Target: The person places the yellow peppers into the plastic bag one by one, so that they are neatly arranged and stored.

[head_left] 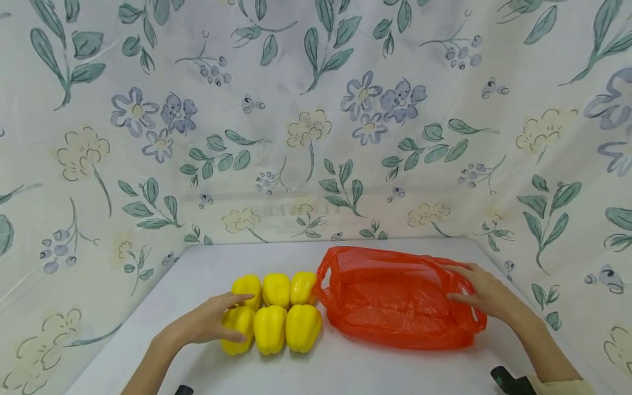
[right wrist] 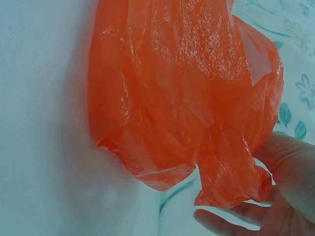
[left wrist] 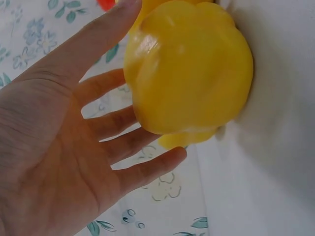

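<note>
The red plastic bag [head_left: 395, 307] lies on its side on the white bench [head_left: 365, 370], a handle loop at each end. Just left of the bag sit six yellow peppers [head_left: 270, 329] in two rows of three — the back row's nearest pepper right beside its left handle. At the end of the rows farthest from the bag, the left hand [head_left: 209, 319] reaches around the front pepper, fingers spread wide; I cannot tell how firmly they touch it. The right hand [head_left: 486, 291] is at the bag's right end — thumb and fingers well apart over the plastic. Behind the bag hangs a floral sheet [head_left: 306, 153].
</note>
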A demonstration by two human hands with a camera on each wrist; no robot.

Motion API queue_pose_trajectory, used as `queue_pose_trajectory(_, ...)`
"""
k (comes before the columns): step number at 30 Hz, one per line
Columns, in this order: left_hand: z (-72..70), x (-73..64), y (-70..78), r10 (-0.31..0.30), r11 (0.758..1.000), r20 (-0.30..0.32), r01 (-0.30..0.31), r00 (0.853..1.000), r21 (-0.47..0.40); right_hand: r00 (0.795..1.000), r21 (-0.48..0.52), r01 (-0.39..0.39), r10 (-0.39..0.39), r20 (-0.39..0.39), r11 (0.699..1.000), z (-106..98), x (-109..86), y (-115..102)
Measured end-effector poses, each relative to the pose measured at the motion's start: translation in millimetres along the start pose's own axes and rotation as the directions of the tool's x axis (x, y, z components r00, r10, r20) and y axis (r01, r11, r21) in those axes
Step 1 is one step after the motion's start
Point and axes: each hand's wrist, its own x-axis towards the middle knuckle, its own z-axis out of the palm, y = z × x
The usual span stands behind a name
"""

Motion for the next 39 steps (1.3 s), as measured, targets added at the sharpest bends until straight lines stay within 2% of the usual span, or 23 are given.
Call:
queue_pose_trajectory(5,-2.2,-5.0,-4.8,0.055,0.998,-0.001,-0.055,0.998,-0.002,1.000,0.013,-0.017,0.017,0.012,1.000,-0.1,-0.1,-0.3)
queue_pose_trajectory(8,-4.3,-9.5,-9.4,0.068,0.998,0.002,-0.068,0.998,0.002,1.000,0.020,-0.012,0.012,0.005,1.000,-0.5,-0.5,-0.2)
queue_pose_trajectory(15,-5.3,-15.5,-16.2,0.035,0.999,0.051,-0.034,0.998,-0.012,1.000,0.081,-0.002,0.002,0.000,0.997,-6.6,-4.2,-1.0)
queue_pose_trajectory(23,-1.1,-16.5,-20.6,-0.018,0.998,0.082,0.023,0.996,-0.059,0.995,0.102,-0.023,0.013,0.097,0.994,-10.2,-10.4,-0.9)
queue_pose_trajectory(39,2.3,-17.9,-19.7,-0.015,0.998,0.084,0.020,0.996,-0.057,0.978,0.105,-0.080,0.058,0.200,0.991,-7.5,-8.7,-1.9)
